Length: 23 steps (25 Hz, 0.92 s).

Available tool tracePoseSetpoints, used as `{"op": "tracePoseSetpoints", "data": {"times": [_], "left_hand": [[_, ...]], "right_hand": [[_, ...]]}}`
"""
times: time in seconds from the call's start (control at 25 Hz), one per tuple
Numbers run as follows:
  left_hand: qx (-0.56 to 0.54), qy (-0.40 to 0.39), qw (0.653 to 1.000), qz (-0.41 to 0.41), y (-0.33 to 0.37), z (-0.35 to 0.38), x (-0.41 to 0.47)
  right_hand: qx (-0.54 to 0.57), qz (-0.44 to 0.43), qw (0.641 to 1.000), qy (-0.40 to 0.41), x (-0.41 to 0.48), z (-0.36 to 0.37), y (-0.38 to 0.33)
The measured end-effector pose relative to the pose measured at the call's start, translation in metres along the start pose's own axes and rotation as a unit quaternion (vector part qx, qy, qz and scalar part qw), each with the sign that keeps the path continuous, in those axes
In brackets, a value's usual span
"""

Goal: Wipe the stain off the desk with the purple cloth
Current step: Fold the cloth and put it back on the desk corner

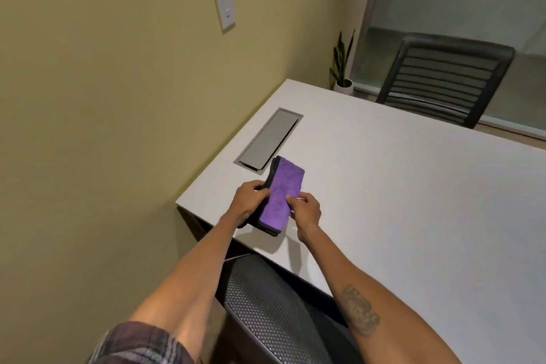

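A folded purple cloth [280, 192] with a dark underside is held just above the near left corner of the white desk [399, 186]. My left hand [249, 196] grips its left edge, fingers curled under the dark layers. My right hand [305, 210] pinches its right edge near the lower end. No stain shows on the desk surface.
A grey cable hatch [267, 140] is set into the desk beside the wall. A black mesh chair [266, 313] stands under me at the desk's near edge. Another black chair [443, 80] and a small potted plant [342, 68] are at the far side.
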State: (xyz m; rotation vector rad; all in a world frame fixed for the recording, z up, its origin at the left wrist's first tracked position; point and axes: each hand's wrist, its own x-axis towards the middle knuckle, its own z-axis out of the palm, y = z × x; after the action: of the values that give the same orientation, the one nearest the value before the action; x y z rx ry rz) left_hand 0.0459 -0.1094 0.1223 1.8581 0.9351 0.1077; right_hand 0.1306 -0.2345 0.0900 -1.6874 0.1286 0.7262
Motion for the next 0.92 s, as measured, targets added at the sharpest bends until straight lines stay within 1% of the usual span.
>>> {"op": "tracePoseSetpoints", "data": {"times": [0.16,0.28,0.4,0.56,0.72,0.92], "left_hand": [[-0.003,0.023,0.999,-0.045,-0.041,-0.019,0.035],[0.052,0.055,0.994,-0.081,-0.065,-0.025,0.062],[0.079,0.076,0.990,-0.089,-0.087,-0.026,0.084],[0.088,0.062,0.990,-0.090,-0.117,-0.028,0.104],[0.095,0.040,0.990,-0.093,-0.132,-0.028,0.121],[0.144,0.043,0.984,-0.094,-0.145,-0.026,0.137]], "right_hand": [[-0.037,0.012,0.999,-0.008,0.022,0.049,0.019],[-0.055,0.023,0.998,-0.015,0.039,0.081,0.034],[-0.076,0.033,0.997,-0.011,0.056,0.102,0.047],[-0.103,0.043,0.994,-0.015,0.072,0.123,0.060],[-0.115,0.042,0.992,-0.016,0.075,0.134,0.061],[-0.120,0.045,0.992,-0.023,0.085,0.143,0.067]]}}
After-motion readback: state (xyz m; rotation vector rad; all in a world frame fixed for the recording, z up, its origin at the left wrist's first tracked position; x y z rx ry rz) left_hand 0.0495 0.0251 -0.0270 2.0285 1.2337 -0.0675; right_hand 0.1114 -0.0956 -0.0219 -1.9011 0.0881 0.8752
